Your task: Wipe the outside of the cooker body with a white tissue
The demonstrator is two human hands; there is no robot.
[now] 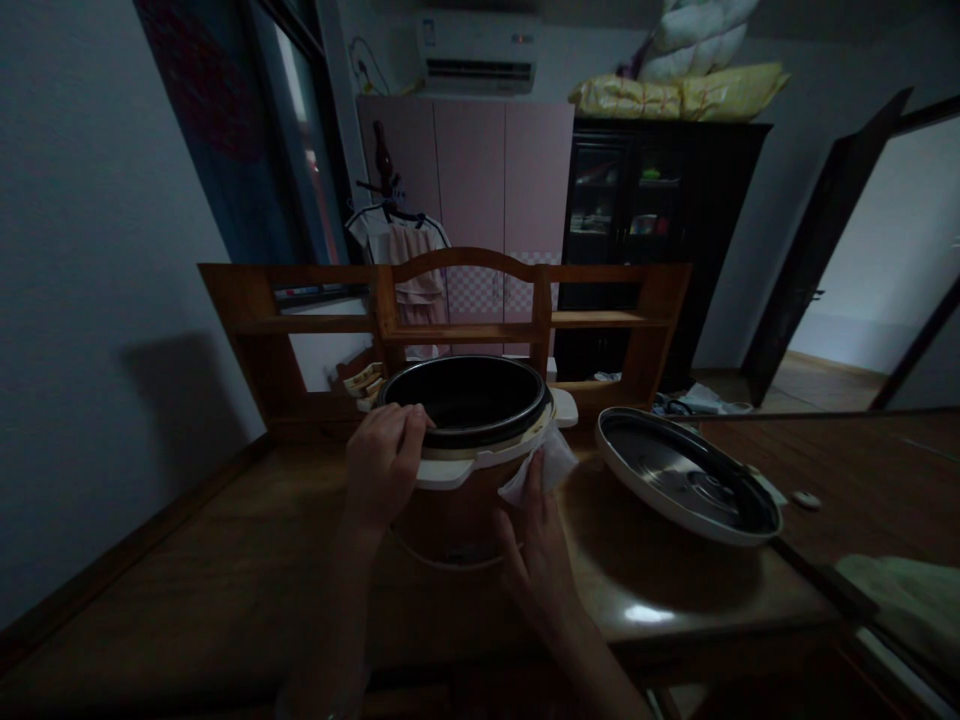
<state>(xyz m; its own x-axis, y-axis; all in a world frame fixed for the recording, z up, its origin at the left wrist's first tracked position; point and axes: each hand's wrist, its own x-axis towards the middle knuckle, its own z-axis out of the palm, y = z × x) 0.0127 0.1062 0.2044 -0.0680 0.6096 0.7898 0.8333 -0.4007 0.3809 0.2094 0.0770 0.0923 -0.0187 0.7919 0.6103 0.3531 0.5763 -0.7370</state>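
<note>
A rice cooker (450,520) with a pale rim and side handles stands on the wooden desk, its dark inner pot (469,390) seated inside and its top uncovered. My left hand (386,460) grips the near left edge of the cooker, fingers curled over the rim of the pot. On the outer wall, just under the rim, my right hand (534,535) presses a white tissue (551,465) with its fingers. To the right, the round lid (686,480) lies on the desk with its metal inner side up.
Behind the cooker rises a wooden shelf rack (465,262) along the desk's back edge. A small round white piece (806,499) lies right of the lid. Pale cloth (900,590) is at the lower right. A wall (112,300) borders the desk's left side.
</note>
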